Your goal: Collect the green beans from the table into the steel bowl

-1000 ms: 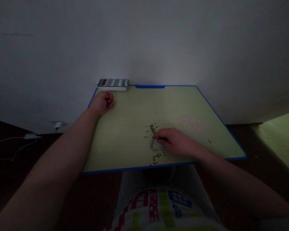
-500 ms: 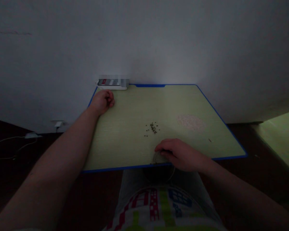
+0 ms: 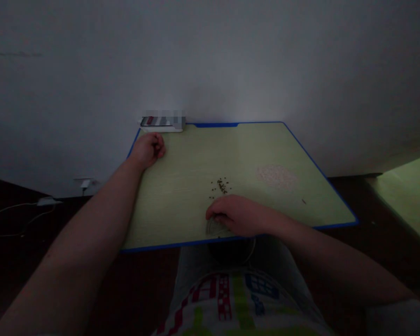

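My left hand (image 3: pixel 149 150) rests at the left edge of the table, fingers curled into a loose fist, with nothing showing in it. Close to the near edge, my right hand (image 3: pixel 240 215) grips a clear, curved piece (image 3: pixel 213 227), perhaps plastic; the fingers hide much of it. Just beyond that hand lie small dark grains (image 3: pixel 221 185), some bunched in a short line and others scattered. Farther right, a pale heap of grains (image 3: pixel 277 177) is spread flat on the table (image 3: pixel 182 196). A thin dark sliver (image 3: pixel 304 201) lies near the right edge.
A white box (image 3: pixel 163 125) stands at the back left corner, against the wall (image 3: pixel 217 60). Below the near edge, a dark round container (image 3: pixel 227 252) sits between the legs. A plug and cables (image 3: pixel 49 201) are low on the left. Another pale surface (image 3: pixel 411 196) is at right.
My right hand has moved left along the near edge with the clear curved piece. My left hand stays in place, and the grains look the same.
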Tool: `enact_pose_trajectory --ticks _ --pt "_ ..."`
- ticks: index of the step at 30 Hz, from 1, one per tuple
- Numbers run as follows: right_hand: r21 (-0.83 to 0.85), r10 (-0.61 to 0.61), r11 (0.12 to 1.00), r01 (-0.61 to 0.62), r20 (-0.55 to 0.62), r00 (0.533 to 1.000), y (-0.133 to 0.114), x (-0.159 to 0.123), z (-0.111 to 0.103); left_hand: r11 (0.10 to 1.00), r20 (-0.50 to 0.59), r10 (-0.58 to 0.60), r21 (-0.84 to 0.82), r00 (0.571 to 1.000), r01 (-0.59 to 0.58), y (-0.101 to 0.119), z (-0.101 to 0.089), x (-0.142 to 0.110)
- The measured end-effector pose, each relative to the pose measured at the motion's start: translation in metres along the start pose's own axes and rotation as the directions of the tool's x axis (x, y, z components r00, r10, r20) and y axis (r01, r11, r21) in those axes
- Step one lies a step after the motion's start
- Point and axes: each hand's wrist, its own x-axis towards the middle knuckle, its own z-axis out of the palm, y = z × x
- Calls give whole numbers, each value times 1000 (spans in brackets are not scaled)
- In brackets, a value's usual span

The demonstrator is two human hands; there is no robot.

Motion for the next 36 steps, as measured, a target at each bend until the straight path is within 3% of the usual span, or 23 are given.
enact_pose_trajectory --ticks 9,16,18,21,22,24,30,36 --pt "39 59 998 -58 -29 998 3 -33 6 1000 26 14 0 1000 -14 -2 -2 2" --pt "93 148 986 -137 -121 982 10 -58 10 1000 30 12 0 999 -12 -5 -5 4" --pt "141 201 975 -173 -224 954 22 -62 5 1000 36 8 1 999 -8 -6 -5 5" --pt "190 301 952 -241 -426 853 45 -56 -10 1000 31 -1 -1 1000 1 -7 -6 6" --pt "179 312 950 -256 -483 818 52 -50 -17 1000 31 3 -1 1000 -3 -8 -7 6" --pt "104 290 955 -279 -539 791 66 -32 -33 1000 35 23 1 999 -23 -8 -7 7" --pt "-148 221 945 -292 -373 901 85 38 -71 999 75 47 -10 996 -46 -6 -7 5" --pt "-199 120 968 -155 -174 977 82 75 -69 1000 52 9 -6 999 -9 -5 -6 4"
